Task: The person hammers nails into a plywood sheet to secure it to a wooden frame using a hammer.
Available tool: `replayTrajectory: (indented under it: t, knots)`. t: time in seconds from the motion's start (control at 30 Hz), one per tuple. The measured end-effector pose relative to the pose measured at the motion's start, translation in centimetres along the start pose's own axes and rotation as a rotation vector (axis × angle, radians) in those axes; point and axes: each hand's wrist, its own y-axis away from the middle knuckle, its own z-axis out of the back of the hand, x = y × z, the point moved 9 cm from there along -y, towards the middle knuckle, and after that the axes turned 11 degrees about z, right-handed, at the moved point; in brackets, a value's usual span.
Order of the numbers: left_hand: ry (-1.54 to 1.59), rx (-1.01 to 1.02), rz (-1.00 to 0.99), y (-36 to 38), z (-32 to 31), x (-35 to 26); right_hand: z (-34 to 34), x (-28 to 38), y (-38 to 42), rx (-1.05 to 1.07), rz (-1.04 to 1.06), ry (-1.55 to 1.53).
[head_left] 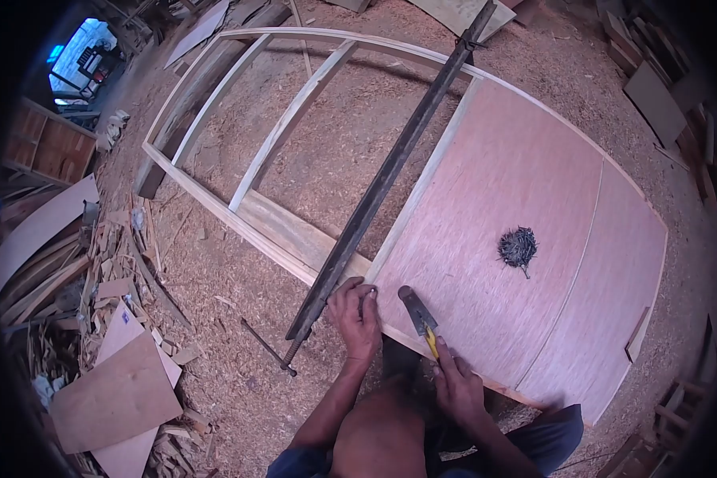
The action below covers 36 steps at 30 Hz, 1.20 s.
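Note:
My right hand point(460, 385) is wrapped round the yellow handle of a hammer point(417, 308), whose dark head is over the near left corner of the plywood sheet point(486, 183). Close by on the left, my left hand point(354, 317) has its fingers and thumb drawn together at the edge of the wooden frame point(283, 268). Whatever they pinch is too small to make out. A long dark metal bar clamp point(390, 171) lies across the frame just left of the plywood. On the sheet sits a heap of dark nails point(517, 248).
The clamp's screw handle point(269, 348) sticks out beyond the frame's near side. Offcuts and boards point(119, 390) are piled at the left, with more boards point(657, 103) at the far right. Wood shavings point(215, 319) cover the floor. A thick beam point(155, 175) lies beneath the frame's far left end.

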Motion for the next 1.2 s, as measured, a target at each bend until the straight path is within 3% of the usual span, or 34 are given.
replayTrajectory:
  t: [0.3, 0.4, 0.6, 0.7, 0.8, 0.9, 0.93, 1.03, 1.13, 1.2]
  knots:
    - [-0.032, -0.036, 0.01, 0.0, -0.5, 0.8, 0.4, 2.1, -2.2, -0.138, 0.133, -0.204]
    - [-0.029, -0.04, 0.015, -0.1, -0.6, 0.8, -0.8, 2.0, -4.1, -0.004, 0.098, -0.121]
    - [-0.024, -0.007, -0.067, 1.1, 0.1, 1.9, 3.2, 4.1, -4.7, -0.131, 0.063, -0.315]
    - [-0.315, 0.004, -0.078, 2.7, 0.3, 2.9, 2.7, 3.5, -1.1, -0.373, 0.37, -0.266]
    - [-0.251, -0.058, -0.106, 2.8, -0.9, 3.9, -1.4, 1.4, -4.7, 0.009, 0.192, -0.043]
    - [-0.178, -0.09, -0.137, 2.8, -1.2, 4.3, -1.1, 1.8, -6.6, 0.005, 0.117, -0.067]
    - [-0.175, -0.079, -0.132, 2.9, -1.2, 4.2, -0.5, 2.3, -6.3, 0.158, -0.032, -0.134]
    - [-0.196, -0.063, -0.115, 3.0, -1.0, 4.7, 1.4, 3.3, -2.9, -0.176, 0.292, -0.245]
    - [-0.202, -0.088, -0.127, 2.7, -1.4, 4.1, -0.4, 2.0, -5.1, -0.005, 0.206, 0.016]
    - [-0.19, -0.076, -0.139, 2.7, -1.1, 3.9, -0.3, 1.8, -6.0, 0.051, 0.068, 0.0]
